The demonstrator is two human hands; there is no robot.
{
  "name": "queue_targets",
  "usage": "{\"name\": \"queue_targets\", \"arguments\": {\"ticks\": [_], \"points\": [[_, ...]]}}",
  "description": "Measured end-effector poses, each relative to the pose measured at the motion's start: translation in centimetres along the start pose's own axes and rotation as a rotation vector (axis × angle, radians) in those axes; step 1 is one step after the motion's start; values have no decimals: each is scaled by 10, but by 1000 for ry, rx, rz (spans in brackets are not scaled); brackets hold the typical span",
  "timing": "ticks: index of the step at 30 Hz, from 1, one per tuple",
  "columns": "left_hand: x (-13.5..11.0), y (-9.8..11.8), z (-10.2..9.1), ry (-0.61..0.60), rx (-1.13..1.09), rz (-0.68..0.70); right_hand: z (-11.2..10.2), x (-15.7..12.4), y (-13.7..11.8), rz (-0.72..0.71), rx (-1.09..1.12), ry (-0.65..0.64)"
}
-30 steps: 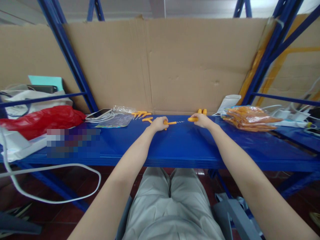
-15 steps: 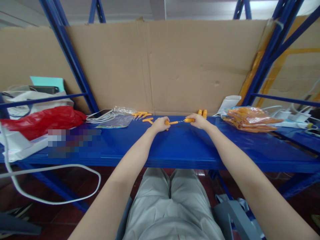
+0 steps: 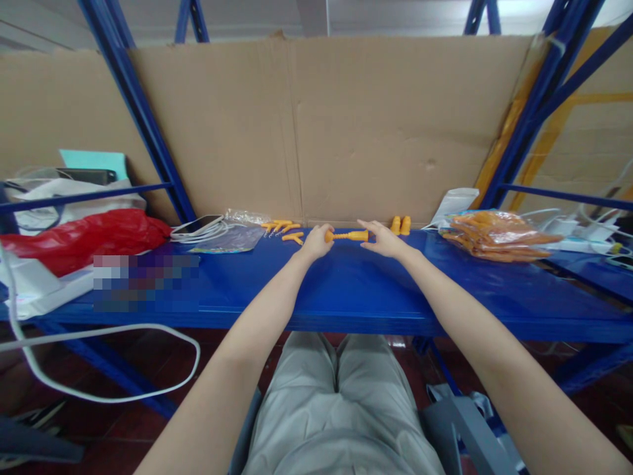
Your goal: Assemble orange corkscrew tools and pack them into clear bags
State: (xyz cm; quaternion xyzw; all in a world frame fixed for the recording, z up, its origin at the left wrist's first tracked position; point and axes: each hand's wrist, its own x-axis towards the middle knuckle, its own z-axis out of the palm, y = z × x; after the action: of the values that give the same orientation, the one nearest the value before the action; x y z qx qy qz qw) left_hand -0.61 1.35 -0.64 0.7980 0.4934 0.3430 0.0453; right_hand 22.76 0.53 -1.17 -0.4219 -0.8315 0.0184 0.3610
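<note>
My left hand (image 3: 316, 243) is closed round the handle end of a small orange corkscrew-like tool (image 3: 347, 235), held just above the blue shelf (image 3: 346, 290). An orange cap now covers the tool's far end. My right hand (image 3: 382, 240) is at that capped end, fingers stretched and spread, its fingertips touching or just off the cap. Two loose orange caps (image 3: 400, 225) stand upright behind my right hand. Several more orange T-shaped tools (image 3: 281, 229) lie to the left of my left hand.
A phone with white cable (image 3: 198, 226) and a clear plastic bag (image 3: 230, 239) lie left of centre. A red bag (image 3: 84, 239) sits far left. A bag of orange parts (image 3: 494, 235) rests right. Cardboard (image 3: 346, 132) backs the shelf. Blue uprights (image 3: 148, 132) flank it.
My right hand brought the orange cap leftward over the metal spiral until it closed onto the tool, then spread its fingers. The left hand stayed gripping the handle.
</note>
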Motion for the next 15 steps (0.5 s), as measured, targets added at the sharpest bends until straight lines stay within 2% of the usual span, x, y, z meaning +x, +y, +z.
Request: {"name": "queue_targets", "arguments": {"ticks": [4, 7, 13, 15], "points": [[1, -4, 4, 7, -34, -15, -3, 0, 4, 209, 264, 23], [1, -4, 5, 27, -76, 20, -7, 0, 2, 314, 407, 37], [2, -6, 5, 22, -104, 35, -7, -3, -9, 518, 539, 22], [2, -6, 5, 29, -89, 42, -7, -4, -9, 534, 561, 16]]}}
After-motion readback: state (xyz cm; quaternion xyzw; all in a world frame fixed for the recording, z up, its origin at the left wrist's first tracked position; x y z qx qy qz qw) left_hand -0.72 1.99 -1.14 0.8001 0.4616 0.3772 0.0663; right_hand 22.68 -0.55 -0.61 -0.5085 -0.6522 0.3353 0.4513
